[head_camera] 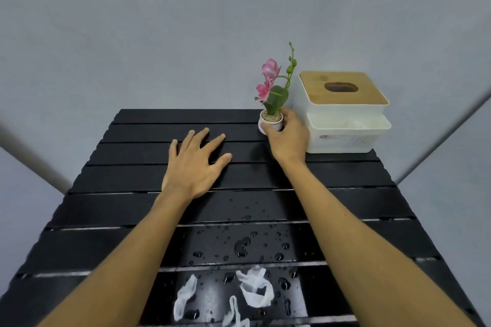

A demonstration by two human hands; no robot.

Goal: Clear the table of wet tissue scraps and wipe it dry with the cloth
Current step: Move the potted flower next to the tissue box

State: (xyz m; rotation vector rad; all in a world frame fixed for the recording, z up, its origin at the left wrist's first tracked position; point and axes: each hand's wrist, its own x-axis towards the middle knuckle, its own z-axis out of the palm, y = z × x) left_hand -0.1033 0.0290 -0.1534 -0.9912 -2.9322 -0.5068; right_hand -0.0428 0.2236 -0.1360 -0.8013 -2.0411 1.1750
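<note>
Three wet white tissue scraps lie near the front edge of the black slatted table: one at the left, a twisted one in the middle and a larger one at the right. Water drops and a puddle spread on the slats just behind them. My left hand rests flat on the table, fingers apart, holding nothing. My right hand is closed around a small white flower pot with a pink orchid at the far side. No cloth is in view.
A white tissue box with a wooden lid stands on a white tray-like holder at the back right corner, right beside the pot. A grey wall runs behind the table. The floor drops away on both sides.
</note>
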